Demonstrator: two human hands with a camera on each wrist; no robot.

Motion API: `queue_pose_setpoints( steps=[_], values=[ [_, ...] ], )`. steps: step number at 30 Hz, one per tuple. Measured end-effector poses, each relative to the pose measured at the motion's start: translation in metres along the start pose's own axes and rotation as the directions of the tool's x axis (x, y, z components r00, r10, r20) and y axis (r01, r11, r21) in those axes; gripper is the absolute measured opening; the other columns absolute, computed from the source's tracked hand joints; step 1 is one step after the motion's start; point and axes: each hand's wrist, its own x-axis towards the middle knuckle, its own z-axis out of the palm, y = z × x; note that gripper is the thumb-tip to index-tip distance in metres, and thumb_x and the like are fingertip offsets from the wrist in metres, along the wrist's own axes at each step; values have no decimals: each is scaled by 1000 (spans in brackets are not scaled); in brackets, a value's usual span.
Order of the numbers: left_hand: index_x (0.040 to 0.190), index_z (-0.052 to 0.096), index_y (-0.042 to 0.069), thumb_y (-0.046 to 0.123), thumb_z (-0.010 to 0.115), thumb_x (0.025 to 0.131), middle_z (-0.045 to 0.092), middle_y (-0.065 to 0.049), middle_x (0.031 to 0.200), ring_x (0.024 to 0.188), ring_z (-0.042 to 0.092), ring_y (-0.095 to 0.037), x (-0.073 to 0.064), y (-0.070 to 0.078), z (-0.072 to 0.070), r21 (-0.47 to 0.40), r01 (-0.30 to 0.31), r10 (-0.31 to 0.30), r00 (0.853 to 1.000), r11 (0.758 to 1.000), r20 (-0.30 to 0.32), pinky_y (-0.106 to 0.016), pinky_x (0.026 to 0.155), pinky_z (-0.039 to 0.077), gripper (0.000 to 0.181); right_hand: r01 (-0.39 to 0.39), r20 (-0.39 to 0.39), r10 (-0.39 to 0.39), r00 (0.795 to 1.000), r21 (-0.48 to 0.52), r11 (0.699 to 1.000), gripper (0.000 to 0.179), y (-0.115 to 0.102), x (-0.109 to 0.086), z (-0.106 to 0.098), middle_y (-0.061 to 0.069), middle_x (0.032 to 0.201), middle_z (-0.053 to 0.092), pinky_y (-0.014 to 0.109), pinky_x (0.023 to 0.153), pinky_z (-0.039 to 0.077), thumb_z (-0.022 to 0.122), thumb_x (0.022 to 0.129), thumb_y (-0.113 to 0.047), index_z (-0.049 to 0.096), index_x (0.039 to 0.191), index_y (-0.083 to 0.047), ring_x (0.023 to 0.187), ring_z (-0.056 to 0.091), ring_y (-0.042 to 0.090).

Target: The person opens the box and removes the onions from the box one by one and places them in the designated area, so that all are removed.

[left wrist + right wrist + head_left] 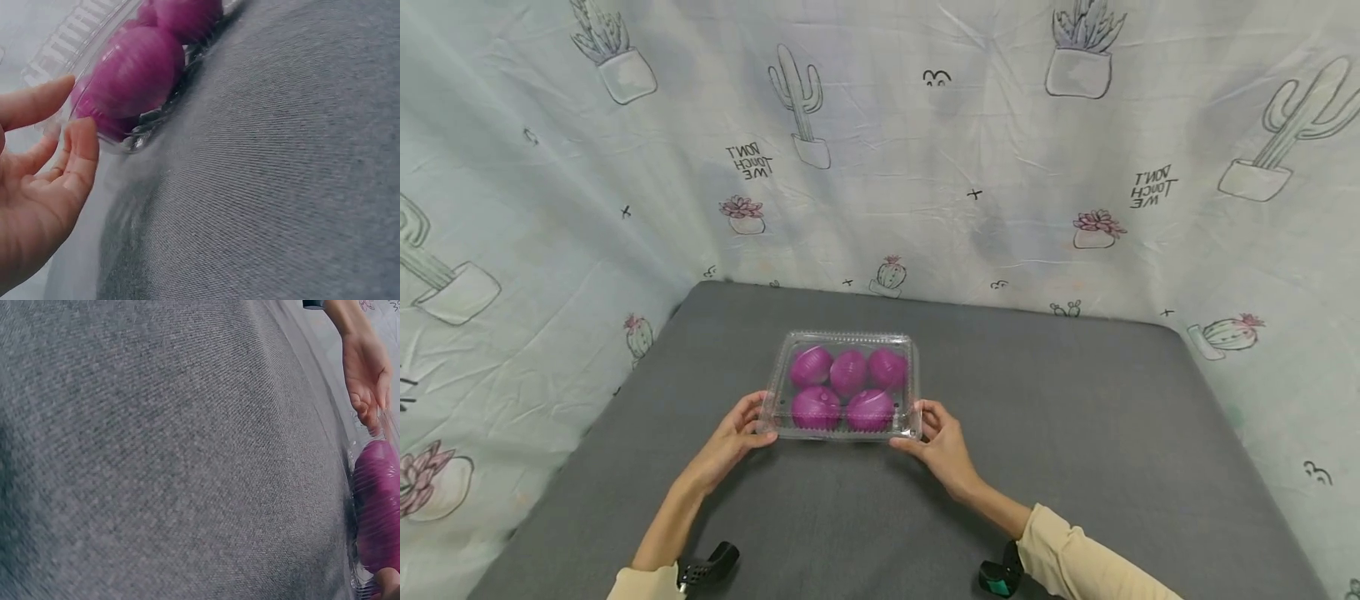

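A clear plastic container (pixel 778 371) is a little below and to the left of the centre in the head view, and its lid is closed. Inside it lie five round purple pieces (pixel 848 372), three in the upper row and two in the lower row.

The left hand (pixel 724 448) holds the container at its lower left corner, with the thumb and the fingers closed on the edge and only a narrow gap between them. The right hand (pixel 947 450) grips the lower right corner in a similar manner; in the right wrist view only a small part of it enters at the lower right. From these angles it is difficult to say whether the container rests on the grey table (pixel 1060 450) or is held slightly above it.

Both arms have cream sleeves (pixel 1082 554), and a black wrist device (pixel 709 567) is seen near each one at the bottom of the frame. Behind, a pale curtain (pixel 880 167) with printed cacti fills the upper part.
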Motion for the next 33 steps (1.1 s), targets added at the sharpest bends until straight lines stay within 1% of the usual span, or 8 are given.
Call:
queue_pose_setpoints(
  steps=[5, 10, 14, 18, 20, 23, 29, 33],
  values=[
    [133, 35, -7, -2, 62, 89, 54, -7, 99, 78, 55, -9, -2, 0, 6, -52, -52, 47, 995, 997, -87, -27, 71, 49, 52, 11, -19, -12, 1000, -26, 1000, 46, 0, 0, 1, 24, 115, 59, 23, 74, 53, 75, 74, 12, 49, 112, 7, 112, 59, 33],
    [117, 50, -17, 1, 58, 93, 61, -10, 95, 74, 58, -11, -1, 0, 12, -65, -103, 88, 976, 993, -199, -27, 68, 52, 31, 33, -12, -34, 999, -59, 998, 47, 0, 2, -1, 22, 118, 59, 24, 74, 53, 77, 75, 8, 48, 112, 7, 109, 62, 23],
    [108, 58, -14, 7, 60, 95, 62, -22, 103, 76, 61, -11, -3, -1, 12, 95, -143, 162, 955, 985, -250, -29, 67, 53, 25, 19, -13, -20, 1000, -75, 997, 47, -1, 4, -2, 22, 120, 59, 23, 75, 53, 77, 74, 9, 49, 112, 7, 107, 62, 19],
    [118, 58, 1, 10, 72, 87, 57, -18, 114, 79, 59, -8, -4, 0, 5, 341, -171, 278, 915, 925, -294, -26, 62, 50, 35, 0, -16, -1, 1000, -110, 994, 46, -3, 5, -3, 21, 125, 56, 23, 73, 52, 77, 74, 11, 51, 112, 6, 107, 62, 26],
    [124, 55, 5, 9, 75, 84, 54, -16, 116, 77, 57, -9, -1, -1, 1, 413, -208, 337, 902, 887, -269, -24, 58, 46, 46, 10, -32, -15, 999, -158, 987, 46, -3, 5, -3, 19, 126, 55, 23, 72, 51, 78, 74, 8, 52, 111, 5, 107, 61, 29],
    [134, 52, 4, 4, 72, 85, 58, -21, 112, 74, 62, -14, 2, -2, -5, 421, -288, 384, 909, 860, -163, -24, 54, 42, 53, 29, -62, -45, 997, -237, 971, 45, -3, 4, -3, 16, 118, 58, 21, 70, 48, 81, 72, 2, 56, 110, 3, 100, 61, 24],
    [138, 45, -4, -4, 67, 86, 50, -30, 129, 79, 68, -15, 7, -4, -14, 298, -356, 378, 926, 886, -19, -28, 62, 52, 56, 5, -46, -14, 999, -198, 980, 44, -7, 3, -5, 13, 98, 56, 19, 52, 38, 80, 73, 4, 58, 111, 4, 62, 52, 7],
    [137, 44, -7, -6, 67, 86, 46, -32, 134, 81, 68, -13, 9, -2, -15, 260, -375, 387, 922, 890, 2, -32, 67, 55, 57, -12, -35, 8, 999, -129, 992, 44, -11, 4, -4, 10, 83, 55, 23, 57, 50, 76, 74, 11, 56, 112, 8, 61, 58, 8]
  ],
)
